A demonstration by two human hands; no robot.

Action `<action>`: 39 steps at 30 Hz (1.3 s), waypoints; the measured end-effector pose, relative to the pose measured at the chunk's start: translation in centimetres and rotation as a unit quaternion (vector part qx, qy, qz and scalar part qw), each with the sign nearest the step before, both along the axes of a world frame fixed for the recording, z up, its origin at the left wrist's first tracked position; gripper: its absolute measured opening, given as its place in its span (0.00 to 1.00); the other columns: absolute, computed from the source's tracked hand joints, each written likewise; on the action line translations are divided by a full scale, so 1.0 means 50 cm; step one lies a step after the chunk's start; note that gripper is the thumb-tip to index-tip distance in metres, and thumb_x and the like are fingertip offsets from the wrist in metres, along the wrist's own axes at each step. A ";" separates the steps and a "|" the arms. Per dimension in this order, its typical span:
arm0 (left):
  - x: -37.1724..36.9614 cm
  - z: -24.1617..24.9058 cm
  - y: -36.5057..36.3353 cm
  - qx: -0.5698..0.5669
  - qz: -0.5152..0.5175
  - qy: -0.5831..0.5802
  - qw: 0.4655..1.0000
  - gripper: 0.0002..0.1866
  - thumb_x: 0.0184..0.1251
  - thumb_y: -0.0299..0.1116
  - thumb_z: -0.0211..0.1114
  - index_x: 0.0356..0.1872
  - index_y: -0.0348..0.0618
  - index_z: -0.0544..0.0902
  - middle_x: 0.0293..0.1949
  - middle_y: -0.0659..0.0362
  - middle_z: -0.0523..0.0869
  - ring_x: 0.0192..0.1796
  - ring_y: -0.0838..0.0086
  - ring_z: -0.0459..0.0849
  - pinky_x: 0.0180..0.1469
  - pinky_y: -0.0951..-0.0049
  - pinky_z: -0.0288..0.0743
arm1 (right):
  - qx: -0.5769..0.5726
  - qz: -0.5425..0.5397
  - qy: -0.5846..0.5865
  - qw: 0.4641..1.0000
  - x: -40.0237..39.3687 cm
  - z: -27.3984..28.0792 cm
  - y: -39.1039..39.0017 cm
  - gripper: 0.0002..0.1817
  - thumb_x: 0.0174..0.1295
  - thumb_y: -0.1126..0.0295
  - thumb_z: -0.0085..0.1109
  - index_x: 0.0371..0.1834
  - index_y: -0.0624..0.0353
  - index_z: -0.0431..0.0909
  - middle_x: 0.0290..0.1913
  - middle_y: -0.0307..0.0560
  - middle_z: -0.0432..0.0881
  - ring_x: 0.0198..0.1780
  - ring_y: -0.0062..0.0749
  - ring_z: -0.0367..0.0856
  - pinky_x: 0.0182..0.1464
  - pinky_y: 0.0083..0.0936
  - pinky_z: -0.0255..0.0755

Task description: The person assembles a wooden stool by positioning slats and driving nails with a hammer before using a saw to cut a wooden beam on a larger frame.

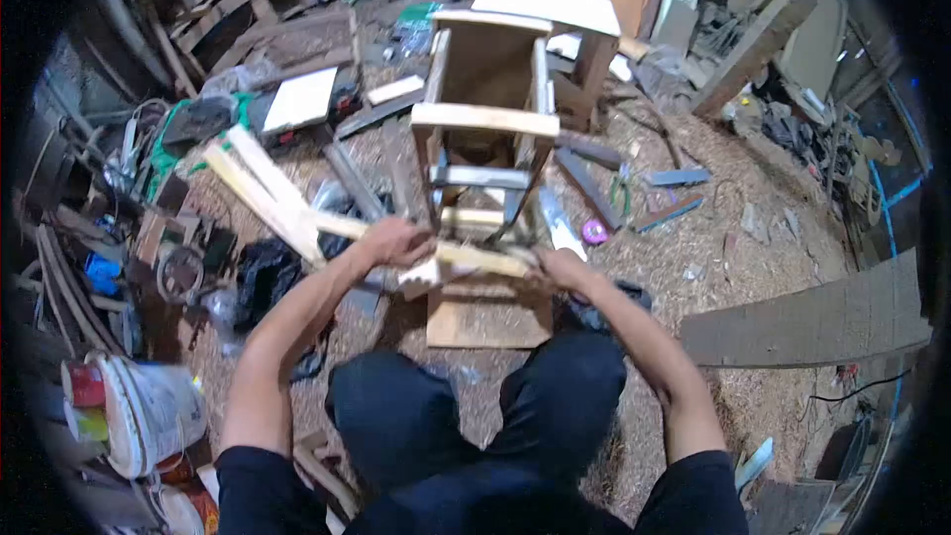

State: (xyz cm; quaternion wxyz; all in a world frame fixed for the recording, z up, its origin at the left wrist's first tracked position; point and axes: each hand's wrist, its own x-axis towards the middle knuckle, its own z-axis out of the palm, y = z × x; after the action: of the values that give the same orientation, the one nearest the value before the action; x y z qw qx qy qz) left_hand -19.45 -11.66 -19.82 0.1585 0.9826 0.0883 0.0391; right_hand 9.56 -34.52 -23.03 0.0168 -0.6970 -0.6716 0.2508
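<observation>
A pale strip of wood [482, 260] runs crosswise between my two hands, low in front of my knees. My left hand [398, 241] is closed near its left end, beside a pale block end [420, 274]. At the other end my right hand [561, 268] has its fingers curled round the wood; the fingertips are partly hidden. Just beyond my hands stands a wooden frame [485, 119] with upright legs and crosspieces. Below the strip, a flat wooden board [490, 325] lies on the sawdust between my knees.
Long pale planks [265, 193] lie to the left, near a black plastic bag [267, 282]. A white bucket [154, 416] stands at lower left. On the right are a pink tape roll [594, 231], green-handled pliers [621, 190] and a wide grey board [807, 317].
</observation>
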 end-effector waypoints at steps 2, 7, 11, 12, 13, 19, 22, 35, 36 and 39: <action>-0.008 0.002 0.002 -0.012 0.005 0.048 0.999 0.27 0.62 0.63 0.56 0.36 0.45 0.79 0.19 0.47 0.80 0.23 0.48 0.81 0.27 0.53 0.75 | 0.044 -0.004 0.056 0.997 -0.013 0.012 -0.003 0.31 0.61 0.47 0.56 0.59 0.58 0.66 0.36 0.67 0.81 0.40 0.58 0.81 0.42 0.45 0.74; 0.009 0.025 0.035 0.010 -0.028 0.101 0.994 0.36 0.59 0.68 0.55 0.46 0.39 0.81 0.19 0.47 0.81 0.21 0.56 0.82 0.24 0.60 0.75 | -0.019 -0.027 0.062 0.998 -0.048 0.075 0.009 0.36 0.61 0.51 0.60 0.64 0.62 0.57 0.41 0.71 0.79 0.46 0.66 0.78 0.47 0.51 0.72; -0.006 -0.007 0.036 0.038 -0.055 0.029 0.997 0.26 0.63 0.59 0.58 0.55 0.55 0.77 0.32 0.52 0.85 0.27 0.54 0.84 0.28 0.59 0.78 | 0.099 0.019 0.026 0.995 -0.044 0.065 0.002 0.32 0.62 0.59 0.59 0.67 0.50 0.55 0.45 0.66 0.76 0.45 0.65 0.77 0.45 0.48 0.75; -0.007 -0.025 0.035 0.035 -0.061 0.035 0.997 0.24 0.63 0.55 0.59 0.58 0.61 0.74 0.38 0.54 0.83 0.29 0.55 0.84 0.28 0.58 0.78 | 0.059 0.020 -0.009 0.998 -0.057 0.088 0.008 0.29 0.63 0.61 0.58 0.65 0.44 0.58 0.44 0.63 0.75 0.44 0.63 0.78 0.43 0.47 0.76; -0.008 -0.017 0.029 0.079 -0.085 0.042 0.992 0.25 0.62 0.51 0.61 0.59 0.60 0.73 0.38 0.56 0.81 0.29 0.56 0.84 0.30 0.59 0.78 | 0.060 0.023 -0.007 0.998 -0.049 0.057 0.013 0.29 0.63 0.61 0.58 0.65 0.44 0.58 0.44 0.63 0.75 0.44 0.63 0.78 0.43 0.47 0.76; -0.019 -0.065 0.003 0.051 -0.103 -0.037 0.993 0.25 0.61 0.39 0.63 0.59 0.46 0.71 0.39 0.55 0.80 0.37 0.61 0.83 0.40 0.62 0.80 | 0.052 0.041 0.003 0.998 -0.039 -0.069 -0.003 0.19 0.63 0.56 0.57 0.52 0.51 0.67 0.41 0.62 0.76 0.41 0.59 0.79 0.41 0.47 0.76; -0.023 -0.068 -0.006 0.059 -0.110 -0.065 0.990 0.23 0.56 0.33 0.65 0.55 0.43 0.72 0.48 0.50 0.81 0.46 0.58 0.83 0.48 0.63 0.79 | 0.137 0.101 -0.089 0.981 -0.050 -0.088 -0.014 0.25 0.62 0.48 0.55 0.55 0.53 0.70 0.48 0.63 0.73 0.51 0.58 0.73 0.57 0.51 0.64; -0.059 0.105 0.053 0.093 -0.054 -0.121 0.987 0.18 0.62 0.42 0.64 0.47 0.44 0.73 0.32 0.53 0.80 0.32 0.56 0.82 0.34 0.62 0.80 | 0.231 0.056 0.048 0.970 -0.040 0.187 0.040 0.21 0.65 0.55 0.54 0.56 0.55 0.70 0.41 0.55 0.79 0.42 0.54 0.80 0.42 0.43 0.75; -0.058 0.128 0.048 0.092 -0.037 -0.096 0.990 0.18 0.61 0.43 0.63 0.46 0.43 0.74 0.31 0.53 0.80 0.31 0.59 0.83 0.31 0.63 0.80 | 0.273 0.080 -0.011 0.958 -0.038 0.222 0.035 0.20 0.66 0.55 0.53 0.56 0.52 0.71 0.39 0.53 0.79 0.39 0.51 0.81 0.38 0.43 0.76; -0.036 0.175 0.046 0.035 0.004 -0.013 0.999 0.19 0.61 0.45 0.63 0.45 0.43 0.74 0.30 0.53 0.79 0.32 0.62 0.83 0.30 0.63 0.79 | 0.345 0.133 -0.117 0.922 0.014 0.265 0.030 0.19 0.64 0.56 0.56 0.54 0.49 0.72 0.36 0.47 0.80 0.30 0.41 0.83 0.28 0.36 0.77</action>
State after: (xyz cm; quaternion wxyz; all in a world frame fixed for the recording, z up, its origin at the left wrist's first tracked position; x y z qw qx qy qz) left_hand -21.27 -9.37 -11.07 0.1247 0.9866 0.0889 0.0557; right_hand 10.27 -33.01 -9.79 0.1438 -0.5765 -0.8004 -0.0798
